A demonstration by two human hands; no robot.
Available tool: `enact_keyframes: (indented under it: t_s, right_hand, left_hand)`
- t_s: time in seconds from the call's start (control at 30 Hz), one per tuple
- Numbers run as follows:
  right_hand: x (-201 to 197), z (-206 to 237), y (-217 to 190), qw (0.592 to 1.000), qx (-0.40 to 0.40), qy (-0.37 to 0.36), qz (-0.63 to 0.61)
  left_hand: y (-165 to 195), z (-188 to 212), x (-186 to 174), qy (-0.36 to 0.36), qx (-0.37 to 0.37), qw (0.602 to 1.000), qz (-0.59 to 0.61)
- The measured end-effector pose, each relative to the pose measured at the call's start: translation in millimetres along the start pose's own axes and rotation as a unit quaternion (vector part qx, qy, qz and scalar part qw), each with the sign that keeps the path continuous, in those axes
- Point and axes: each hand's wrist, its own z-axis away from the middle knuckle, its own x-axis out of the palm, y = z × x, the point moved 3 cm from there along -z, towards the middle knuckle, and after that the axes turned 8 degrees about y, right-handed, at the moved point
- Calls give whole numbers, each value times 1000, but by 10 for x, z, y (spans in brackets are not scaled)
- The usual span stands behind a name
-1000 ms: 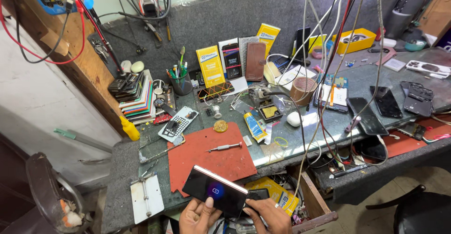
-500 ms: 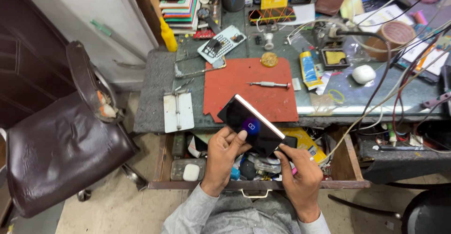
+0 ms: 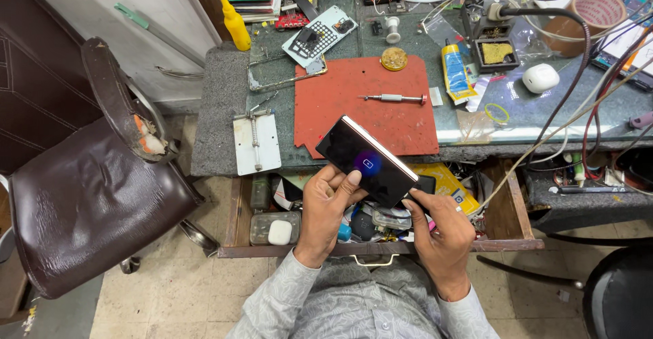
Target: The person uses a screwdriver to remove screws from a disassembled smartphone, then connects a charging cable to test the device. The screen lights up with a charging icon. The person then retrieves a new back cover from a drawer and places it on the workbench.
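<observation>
I see my left hand (image 3: 326, 203) gripping the dark phone (image 3: 366, 160) from below, fingers curled round its near edge and the thumb pressed flat on the lit screen. My right hand (image 3: 441, 233) pinches the phone's lower right corner; its fingers close on a small dark part there, though I cannot tell what it is. The phone is tilted, held above the open drawer (image 3: 507, 206) just in front of the red mat (image 3: 367, 101). On the mat lies a screwdriver (image 3: 393, 98). A small white clamp plate (image 3: 256, 143) sits left of the mat, and a brown chair (image 3: 88, 203) stands well apart at left.
</observation>
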Motion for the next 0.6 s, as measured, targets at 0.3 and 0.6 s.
enact_keyframes:
  t_s: [0.3,0.6]
  right_hand:
    - [5,-3,-13,1000,-3,-12,2]
    - [10,0,-10,1000,2,-20,8]
  left_hand:
    - [-17,1,-26,-4,9,1000,-17]
    - [13,1,-14,-5,2,1000,-23]
